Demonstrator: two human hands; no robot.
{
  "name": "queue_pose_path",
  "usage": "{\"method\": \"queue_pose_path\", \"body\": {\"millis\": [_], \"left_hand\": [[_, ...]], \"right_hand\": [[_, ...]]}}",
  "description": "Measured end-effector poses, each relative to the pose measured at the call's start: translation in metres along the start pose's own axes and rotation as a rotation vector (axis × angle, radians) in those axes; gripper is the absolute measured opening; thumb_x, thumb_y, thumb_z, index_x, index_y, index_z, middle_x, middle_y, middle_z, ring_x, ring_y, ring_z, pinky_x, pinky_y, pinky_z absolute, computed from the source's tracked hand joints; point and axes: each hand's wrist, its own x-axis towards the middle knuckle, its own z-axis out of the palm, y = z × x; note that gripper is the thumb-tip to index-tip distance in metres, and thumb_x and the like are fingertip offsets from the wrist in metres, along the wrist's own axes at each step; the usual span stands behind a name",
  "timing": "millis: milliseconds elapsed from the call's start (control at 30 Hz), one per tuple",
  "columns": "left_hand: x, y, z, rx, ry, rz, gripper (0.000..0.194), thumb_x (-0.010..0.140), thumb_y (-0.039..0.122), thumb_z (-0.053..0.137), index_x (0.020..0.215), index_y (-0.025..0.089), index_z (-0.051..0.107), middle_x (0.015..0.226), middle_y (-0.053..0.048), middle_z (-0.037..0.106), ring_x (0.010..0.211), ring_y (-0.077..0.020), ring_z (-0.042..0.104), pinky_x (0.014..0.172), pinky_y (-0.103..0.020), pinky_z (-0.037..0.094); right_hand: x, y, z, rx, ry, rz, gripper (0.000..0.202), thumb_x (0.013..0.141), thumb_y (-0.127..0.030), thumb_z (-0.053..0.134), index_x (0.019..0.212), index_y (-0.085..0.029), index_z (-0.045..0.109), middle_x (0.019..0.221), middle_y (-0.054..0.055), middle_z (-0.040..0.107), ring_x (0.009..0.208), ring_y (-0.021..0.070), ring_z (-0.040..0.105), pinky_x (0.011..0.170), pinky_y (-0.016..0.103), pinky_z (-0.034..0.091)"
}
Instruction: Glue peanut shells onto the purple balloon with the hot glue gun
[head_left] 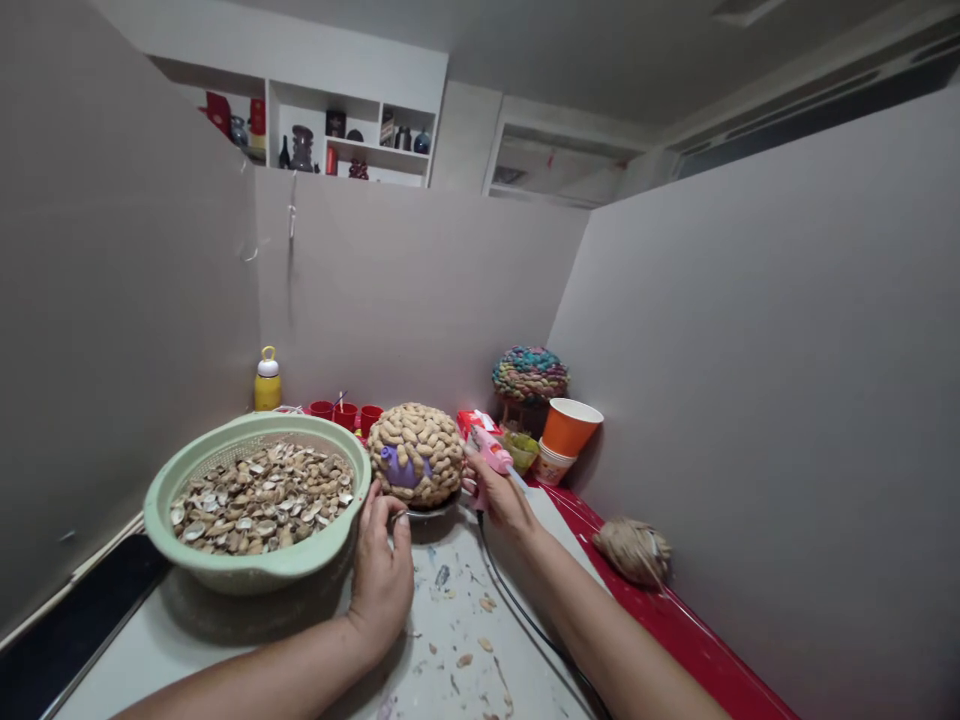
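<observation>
A round form covered in peanut shells (pixel 420 430), with a purple balloon-like patch (pixel 403 468) bare at its front, rests on a metal plate (pixel 431 514). My right hand (pixel 499 492) is closed round a pink hot glue gun (pixel 491 450), a glue stick poking out at its back and its nozzle hidden near the shells. Low beside the form, my left hand (pixel 381 560) has its fingers bent at the near left rim of the plate and seems to grip it. A green basin (pixel 169 540) holding loose half shells (pixel 262 500) stands just left of that hand.
Red cups (pixel 370 418) and a yellow bottle (pixel 268 385) stand behind. Back right are a colourful painted dome (pixel 531 375), an orange paper cup (pixel 570 428) and a twine ball (pixel 634 550). The glue gun's black cord (pixel 517 600) crosses the white board. Grey partitions surround the table.
</observation>
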Motion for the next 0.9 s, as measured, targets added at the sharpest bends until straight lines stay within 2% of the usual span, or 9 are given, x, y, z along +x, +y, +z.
{"method": "queue_pose_path", "body": {"millis": [267,533,767,900], "left_hand": [[-0.010,0.009,0.002,-0.005,-0.123,0.051,0.019,0.090,0.011,0.043,0.091,0.022,0.058,0.150,-0.013,0.040,0.141,-0.0235,0.034,0.113,-0.049,0.030],[-0.016,0.010,0.002,-0.033,-0.181,0.087,0.024,0.086,0.006,0.046,0.095,0.023,0.060,0.152,-0.011,0.040,0.142,-0.0242,0.034,0.113,-0.051,0.031],[-0.014,0.011,0.001,-0.010,-0.193,0.093,0.025,0.085,0.004,0.046,0.095,0.023,0.060,0.151,-0.013,0.042,0.142,-0.0246,0.034,0.112,-0.051,0.033],[-0.013,0.013,0.000,-0.003,-0.203,0.083,0.022,0.087,0.006,0.044,0.093,0.022,0.058,0.148,-0.015,0.044,0.142,-0.0242,0.034,0.112,-0.051,0.032]], "right_hand": [[-0.002,0.010,-0.005,0.049,0.000,0.074,0.037,0.074,-0.057,0.070,0.089,-0.023,0.066,0.057,0.000,0.062,0.052,0.0190,0.059,0.044,0.029,0.047],[-0.003,0.014,-0.009,0.115,0.032,0.125,0.032,0.071,-0.050,0.075,0.092,-0.028,0.064,0.075,-0.002,0.067,0.049,0.0120,0.055,0.037,0.021,0.041],[-0.004,0.014,-0.008,0.122,0.032,0.143,0.027,0.072,-0.048,0.074,0.084,-0.025,0.065,0.071,-0.001,0.066,0.048,0.0126,0.053,0.035,0.020,0.038],[-0.004,0.012,-0.006,0.137,0.054,0.117,0.027,0.072,-0.049,0.073,0.080,-0.025,0.062,0.071,0.000,0.066,0.055,0.0154,0.059,0.041,0.023,0.044]]}}
